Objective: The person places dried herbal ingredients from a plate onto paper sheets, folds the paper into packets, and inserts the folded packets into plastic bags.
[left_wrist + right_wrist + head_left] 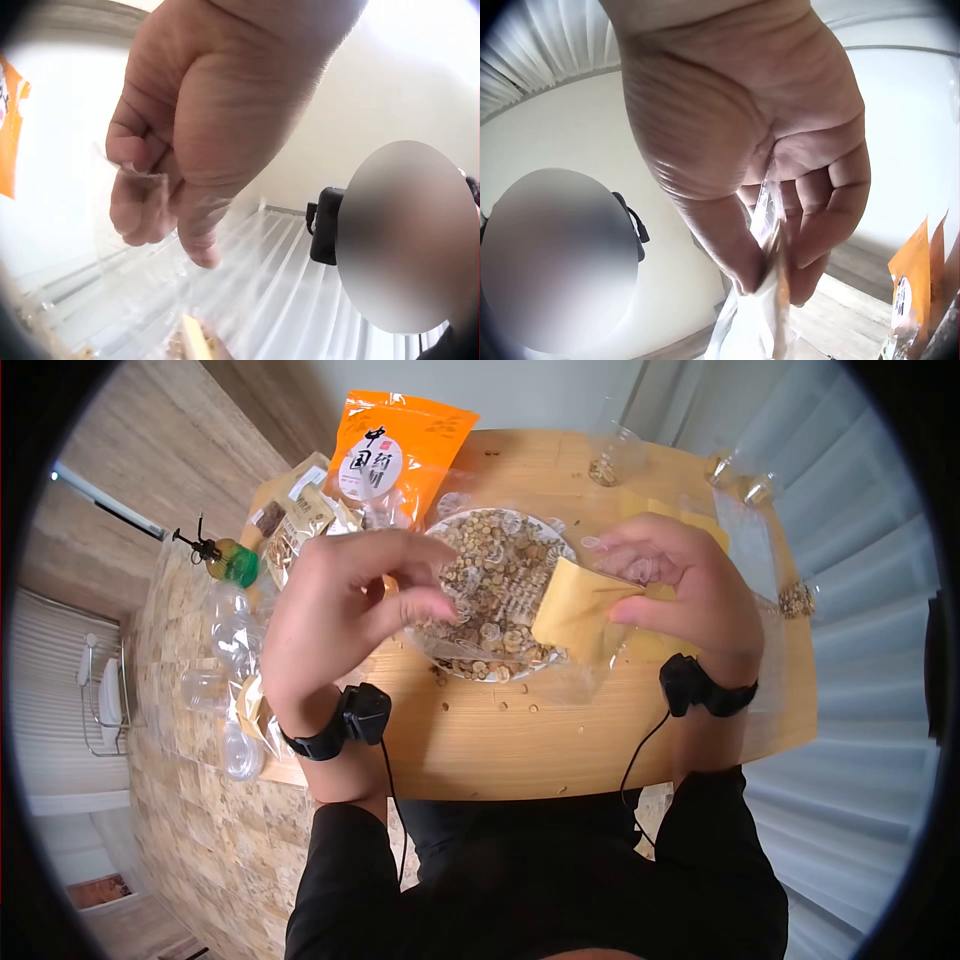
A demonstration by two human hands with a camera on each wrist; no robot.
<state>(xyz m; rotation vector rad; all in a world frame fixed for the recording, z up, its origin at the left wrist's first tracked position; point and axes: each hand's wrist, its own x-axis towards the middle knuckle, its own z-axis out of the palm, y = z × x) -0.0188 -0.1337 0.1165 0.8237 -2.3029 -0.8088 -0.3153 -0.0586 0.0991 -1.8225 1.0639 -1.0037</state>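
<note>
Over a white plate [487, 678] heaped with dried, sliced herb pieces [480, 560], both hands are raised. My left hand [335, 595], fingers and thumb curled, holds a thin clear plastic bag; its film [139, 262] hangs around the fingertips in the left wrist view. The film stretches over the plate towards my right hand [695, 575]. There, thumb and fingers pinch the bag together with a tan paper piece [580, 610]. In the right wrist view, crinkled film [769, 202] runs between the right thumb and fingers.
An orange printed pouch [410, 450] stands behind the plate. Kraft packets [305, 510], clear plastic containers [240, 750] and a green spray bottle [235, 565] lie left. Small clear cups [605, 465] stand at the back; spilled bits [532, 708] dot the wooden table [480, 755].
</note>
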